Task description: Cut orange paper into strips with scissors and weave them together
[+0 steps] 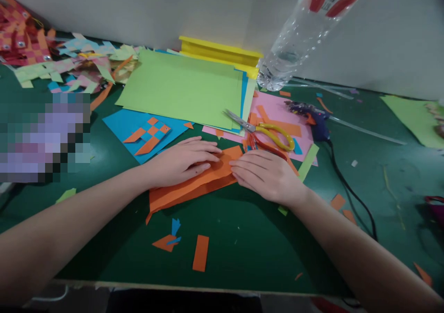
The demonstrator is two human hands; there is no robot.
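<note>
One folded orange paper sheet [194, 186] runs left-right under slightly spread left fingers [204, 157]; right fingers [250, 164], pressed together, touch right end, pinch unclear.

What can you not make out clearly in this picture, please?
Head view, all items:
Orange paper: partly hidden by the left hand and right hand.
Bottle: top cut off by the upper edge; small print too blurred.
Pixelated object: details masked by blocks.
Purple thing: cut off by the right edge.
</note>
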